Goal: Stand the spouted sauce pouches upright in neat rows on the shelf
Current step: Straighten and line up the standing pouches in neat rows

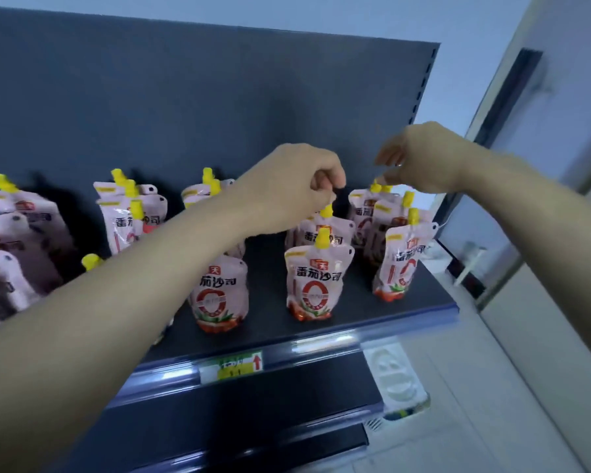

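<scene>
Pink sauce pouches with yellow spout caps stand in rows on the dark shelf (273,322). My left hand (297,186) is curled over the yellow cap of the second pouch (335,230) in the middle-right row, pinching it from above. In front of it stands another upright pouch (316,285). My right hand (420,162) hovers over the back of the rightmost row (386,213), fingertips touching a yellow cap there; whether it grips is unclear. My left forearm hides part of the pouch (219,295) at the front centre.
More pouches (11,240) lean at the far left, several tilted. A price tag (232,367) sits on the shelf's blue front rail. The dark back panel (185,97) rises behind the rows. A white wall and floor lie to the right of the shelf end.
</scene>
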A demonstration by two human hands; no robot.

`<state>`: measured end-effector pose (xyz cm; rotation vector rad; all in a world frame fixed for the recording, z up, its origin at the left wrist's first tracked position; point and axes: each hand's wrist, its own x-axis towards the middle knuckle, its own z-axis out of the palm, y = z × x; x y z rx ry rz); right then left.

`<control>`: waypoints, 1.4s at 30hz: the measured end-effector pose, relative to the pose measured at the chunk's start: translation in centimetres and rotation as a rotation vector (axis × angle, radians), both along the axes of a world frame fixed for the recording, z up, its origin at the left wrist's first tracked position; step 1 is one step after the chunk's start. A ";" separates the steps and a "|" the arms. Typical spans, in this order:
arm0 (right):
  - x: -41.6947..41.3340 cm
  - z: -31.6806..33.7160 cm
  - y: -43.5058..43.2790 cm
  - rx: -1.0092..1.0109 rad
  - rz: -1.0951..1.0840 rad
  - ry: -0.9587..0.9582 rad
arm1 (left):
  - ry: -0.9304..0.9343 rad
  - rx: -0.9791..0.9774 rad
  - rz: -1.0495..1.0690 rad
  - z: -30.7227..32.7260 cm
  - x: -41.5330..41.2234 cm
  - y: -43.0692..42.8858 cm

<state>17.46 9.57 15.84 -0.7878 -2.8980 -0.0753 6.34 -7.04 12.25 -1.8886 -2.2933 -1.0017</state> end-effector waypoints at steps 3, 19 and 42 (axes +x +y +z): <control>1.8 -0.5 2.9 -0.086 -0.069 0.023 | -0.019 -0.030 -0.027 -0.3 0.7 2.8; 1.4 -3.7 12.4 -0.250 -0.056 0.088 | -0.044 -0.137 0.070 -1.8 0.5 11.5; -6.3 -8.5 23.9 -0.628 0.520 -0.190 | -0.063 -0.422 0.557 -4.8 -0.3 23.0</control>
